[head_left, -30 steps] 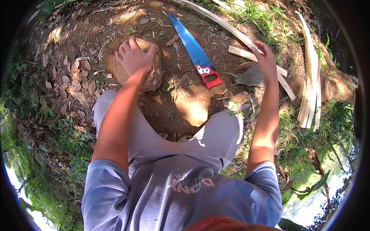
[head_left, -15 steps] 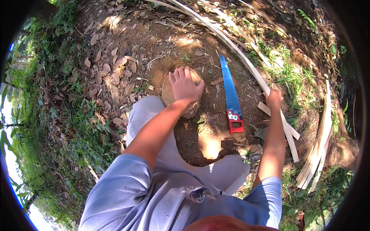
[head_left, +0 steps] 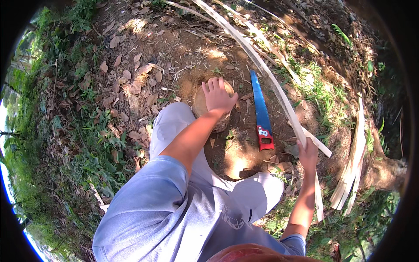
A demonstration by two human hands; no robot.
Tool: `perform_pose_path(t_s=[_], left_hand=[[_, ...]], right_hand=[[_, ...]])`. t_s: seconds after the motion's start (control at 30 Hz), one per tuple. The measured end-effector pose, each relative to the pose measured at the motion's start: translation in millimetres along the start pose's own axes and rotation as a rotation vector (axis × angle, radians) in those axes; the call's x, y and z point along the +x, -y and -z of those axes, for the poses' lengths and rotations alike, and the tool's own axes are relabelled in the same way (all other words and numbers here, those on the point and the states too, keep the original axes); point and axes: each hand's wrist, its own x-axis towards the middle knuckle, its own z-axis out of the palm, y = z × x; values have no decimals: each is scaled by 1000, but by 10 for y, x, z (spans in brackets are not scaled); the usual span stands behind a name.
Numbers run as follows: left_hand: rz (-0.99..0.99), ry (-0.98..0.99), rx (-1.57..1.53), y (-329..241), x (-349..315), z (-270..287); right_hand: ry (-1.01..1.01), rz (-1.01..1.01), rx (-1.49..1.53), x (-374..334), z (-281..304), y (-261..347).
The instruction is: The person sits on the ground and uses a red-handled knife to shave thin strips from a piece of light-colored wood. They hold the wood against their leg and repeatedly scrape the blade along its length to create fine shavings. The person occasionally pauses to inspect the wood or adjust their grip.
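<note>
My left hand [head_left: 219, 97] rests with fingers spread on top of a short log stump [head_left: 200, 104] between my knees. In my right hand [head_left: 308, 152] is a long pale wooden strip [head_left: 266, 72], gripped near its lower end. The strip curves away toward the far side, past the upper edge of the view. To the left of my right hand a hand saw [head_left: 262, 109] lies on the ground, its blue blade pointing away and its red handle toward me.
More pale strips [head_left: 351, 161] lie in a bundle at the right. Another strip [head_left: 323, 145] lies by my right hand, and several [head_left: 270, 48] lie at the far side. Dry leaves [head_left: 142, 78] and green plants [head_left: 87, 148] cover the ground at the left.
My right hand has drawn the strip toward me, and its lower end sits nearer my body. My left hand stays on the stump. The view has shifted slightly.
</note>
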Motion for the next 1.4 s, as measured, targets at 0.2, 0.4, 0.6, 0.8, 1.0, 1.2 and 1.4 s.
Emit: perform_pose_path(t_s=[0.2,0.4,0.6,0.8,1.0,1.2,1.4], left_hand=[[-310,0,-456,-47,-178,169],[-53,-103,-623,553,-873,210],[371,42,-709,1338,-385,-203],[122,239,-408,1113,-440,-196],[219,181,-580,917,-492,-106],[299,458,-956,1010,-607,147],[189,333,-832,1130,-712,114]], right_hand=[[37,42,-74,18,-81,739],[63,168,-162,181,-425,1572],[77,266,-200,152,-496,1943],[76,280,-150,185,-625,1819],[98,410,-129,555,-1011,1823],[161,434,-171,912,-1450,1743],[72,491,-99,861,-1720,2177]])
